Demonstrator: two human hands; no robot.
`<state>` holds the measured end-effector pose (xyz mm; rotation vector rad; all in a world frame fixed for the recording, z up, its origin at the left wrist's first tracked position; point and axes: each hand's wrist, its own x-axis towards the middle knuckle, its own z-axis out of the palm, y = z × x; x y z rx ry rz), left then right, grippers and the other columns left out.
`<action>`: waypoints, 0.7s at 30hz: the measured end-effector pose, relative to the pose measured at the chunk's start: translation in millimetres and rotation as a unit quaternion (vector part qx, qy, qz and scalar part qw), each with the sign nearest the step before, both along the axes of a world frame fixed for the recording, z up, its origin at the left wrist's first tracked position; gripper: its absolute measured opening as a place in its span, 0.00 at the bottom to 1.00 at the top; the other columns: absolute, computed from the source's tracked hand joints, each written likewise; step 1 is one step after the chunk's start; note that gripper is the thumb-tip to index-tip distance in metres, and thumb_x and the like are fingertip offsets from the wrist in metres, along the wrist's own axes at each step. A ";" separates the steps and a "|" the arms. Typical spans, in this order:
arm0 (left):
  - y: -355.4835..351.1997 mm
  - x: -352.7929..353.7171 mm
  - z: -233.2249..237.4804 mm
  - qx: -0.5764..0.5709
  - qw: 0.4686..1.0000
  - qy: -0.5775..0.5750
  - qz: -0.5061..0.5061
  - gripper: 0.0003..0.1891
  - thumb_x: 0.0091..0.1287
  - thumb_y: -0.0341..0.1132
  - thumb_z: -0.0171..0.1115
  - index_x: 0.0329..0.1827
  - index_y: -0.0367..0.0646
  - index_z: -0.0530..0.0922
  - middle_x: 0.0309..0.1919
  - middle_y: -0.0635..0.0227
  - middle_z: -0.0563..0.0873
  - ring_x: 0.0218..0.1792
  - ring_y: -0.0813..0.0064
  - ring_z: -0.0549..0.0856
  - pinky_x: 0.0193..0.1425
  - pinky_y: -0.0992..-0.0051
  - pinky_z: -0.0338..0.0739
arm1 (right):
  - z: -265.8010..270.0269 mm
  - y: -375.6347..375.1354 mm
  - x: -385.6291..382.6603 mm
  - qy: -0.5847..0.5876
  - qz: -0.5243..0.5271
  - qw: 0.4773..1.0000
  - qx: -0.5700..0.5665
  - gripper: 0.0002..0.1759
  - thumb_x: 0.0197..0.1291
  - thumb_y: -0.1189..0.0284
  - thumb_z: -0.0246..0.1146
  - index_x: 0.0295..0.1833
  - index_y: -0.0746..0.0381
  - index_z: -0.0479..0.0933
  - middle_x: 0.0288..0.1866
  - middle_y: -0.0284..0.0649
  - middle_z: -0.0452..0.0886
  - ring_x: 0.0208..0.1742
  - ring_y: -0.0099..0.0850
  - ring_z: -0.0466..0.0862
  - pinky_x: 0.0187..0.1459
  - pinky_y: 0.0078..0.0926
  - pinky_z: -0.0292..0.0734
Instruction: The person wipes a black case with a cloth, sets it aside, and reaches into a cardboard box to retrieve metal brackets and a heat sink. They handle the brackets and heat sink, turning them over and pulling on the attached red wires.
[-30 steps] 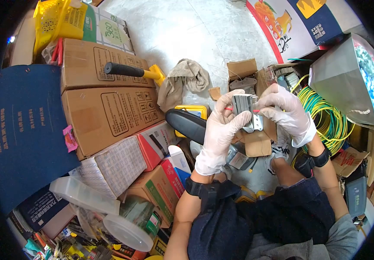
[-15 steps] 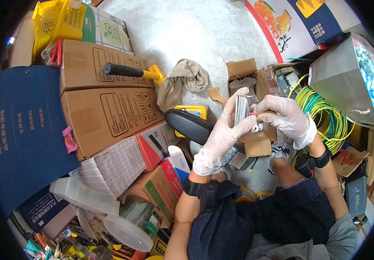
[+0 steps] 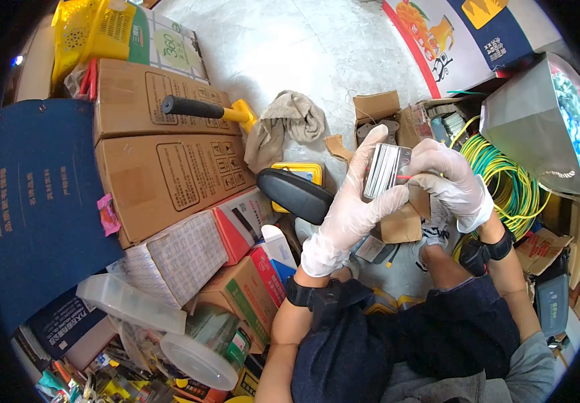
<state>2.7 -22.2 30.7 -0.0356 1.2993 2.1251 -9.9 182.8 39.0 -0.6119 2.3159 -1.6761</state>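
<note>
A stack of thin metal plates [image 3: 384, 170] is held in my gloved left hand [image 3: 351, 208], with the thumb on its lower edge and the fingers behind it. Against the right side of the stack is my gloved right hand [image 3: 452, 183], its fingers bent together around a thin red item [image 3: 404, 176] that is mostly hidden. Just beyond the hands, an open cardboard box [image 3: 377, 106] holds grey metal parts. Below the stack is a brown cardboard flap [image 3: 401, 224].
Brown cartons [image 3: 169, 181] line the left, with a yellow-and-black hammer [image 3: 199, 109] on top. A grey cloth [image 3: 290, 124] lies on the floor. Green-yellow cable [image 3: 505, 181] and a silver bag [image 3: 525, 121] stand right. A black padded object [image 3: 294, 195] is beside my left hand.
The stack has tilted in my left hand, so more of its plate edges show. My right hand has shifted slightly and the small white pieces beneath it are no longer visible.
</note>
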 end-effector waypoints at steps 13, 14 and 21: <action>2.3 1.6 18.2 -0.080 0.996 -0.028 0.013 0.48 0.56 0.30 0.73 0.77 0.47 0.52 0.56 0.66 0.76 0.56 0.76 0.76 0.63 0.72 0.70 | -0.8 -2.5 2.2 0.064 -0.038 0.997 -0.021 0.08 0.54 0.77 0.68 0.40 0.60 0.80 0.40 0.39 0.80 0.43 0.35 0.81 0.45 0.29 0.75; 2.2 2.8 10.3 -0.084 0.996 -0.023 0.013 0.46 0.57 0.28 0.72 0.76 0.47 0.52 0.55 0.66 0.77 0.55 0.76 0.77 0.63 0.72 0.71 | -0.5 -2.6 1.4 0.076 -0.036 0.996 -0.010 0.08 0.54 0.77 0.68 0.40 0.60 0.80 0.40 0.38 0.80 0.43 0.35 0.81 0.45 0.29 0.76; 7.3 6.9 -1.1 -0.010 0.998 -0.028 0.058 0.45 0.56 0.21 0.70 0.76 0.51 0.56 0.58 0.63 0.73 0.53 0.77 0.79 0.58 0.78 0.74 | 0.6 -1.4 2.2 0.094 -0.035 0.995 0.004 0.09 0.52 0.77 0.69 0.40 0.60 0.80 0.40 0.37 0.80 0.43 0.35 0.81 0.45 0.30 0.76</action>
